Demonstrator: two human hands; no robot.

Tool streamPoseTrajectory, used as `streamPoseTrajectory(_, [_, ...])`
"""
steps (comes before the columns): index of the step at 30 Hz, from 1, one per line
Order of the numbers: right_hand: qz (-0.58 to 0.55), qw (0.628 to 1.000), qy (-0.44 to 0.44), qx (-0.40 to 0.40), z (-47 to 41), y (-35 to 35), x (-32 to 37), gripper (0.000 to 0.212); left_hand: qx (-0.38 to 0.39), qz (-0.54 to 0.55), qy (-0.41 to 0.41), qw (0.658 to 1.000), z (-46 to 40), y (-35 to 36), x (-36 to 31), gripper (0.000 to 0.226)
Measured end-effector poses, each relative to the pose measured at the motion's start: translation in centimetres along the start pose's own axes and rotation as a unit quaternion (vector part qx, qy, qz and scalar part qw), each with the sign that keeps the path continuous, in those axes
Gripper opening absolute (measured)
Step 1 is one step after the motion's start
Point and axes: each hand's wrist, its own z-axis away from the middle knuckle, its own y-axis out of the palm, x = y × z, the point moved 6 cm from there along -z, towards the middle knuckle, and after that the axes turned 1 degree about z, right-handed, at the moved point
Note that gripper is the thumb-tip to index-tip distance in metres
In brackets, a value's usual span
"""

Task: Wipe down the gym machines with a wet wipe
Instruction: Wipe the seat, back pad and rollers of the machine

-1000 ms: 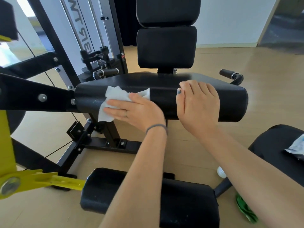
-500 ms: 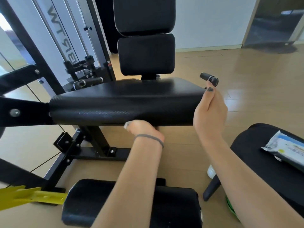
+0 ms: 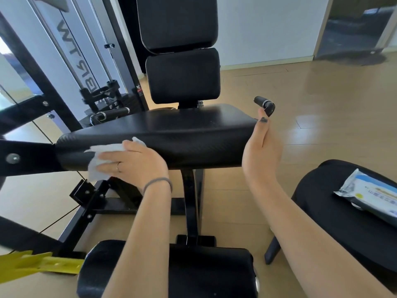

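Note:
A long black padded roller (image 3: 184,138) of the gym machine lies crosswise in front of me. My left hand (image 3: 133,162) presses a white wet wipe (image 3: 101,158) flat against the front face of the pad, near its left end, fingers straight. My right hand (image 3: 261,147) rests against the pad's right end with the palm on it and the thumb up. Behind the pad stands the black backrest (image 3: 182,76).
A pack of wet wipes (image 3: 369,196) lies on a black seat (image 3: 335,229) at the right. Another black pad (image 3: 193,274) sits below my arms. Black frame bars (image 3: 90,207) and a yellow lever (image 3: 45,264) are at the lower left. A handle grip (image 3: 265,104) juts out beyond the pad's right end.
My left hand came up from under the pad and moved left, with the wipe now spread on the front face. My right hand stayed on the pad's right end.

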Motion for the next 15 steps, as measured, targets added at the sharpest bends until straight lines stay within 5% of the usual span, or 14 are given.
streamPoseTrajectory(3, [-0.062, 0.995, 0.076, 0.011, -0.2, 0.0, -0.7, 0.050, 0.022, -0.175, 0.264, 0.948, 4.0, 0.8, -2.3, 0.064])
streamPoseTrajectory(7, [-0.153, 0.973, 0.171, 0.031, -0.8, -0.1, -1.2, 0.044, 0.150, -0.295, 0.589, 0.737, 10.8, 4.8, -5.8, 0.045])
streamPoseTrajectory(12, [-0.197, 0.954, 0.215, 0.063, -1.3, 0.6, -1.6, 0.054, 0.270, -0.326, 0.707, 0.566, 14.1, 8.0, -8.4, 0.046])
streamPoseTrajectory(15, [-0.209, 0.942, 0.250, 0.083, -1.7, 0.8, -1.9, 0.059, 0.302, -0.330, 0.676, 0.586, 11.2, 6.4, -8.9, 0.059])
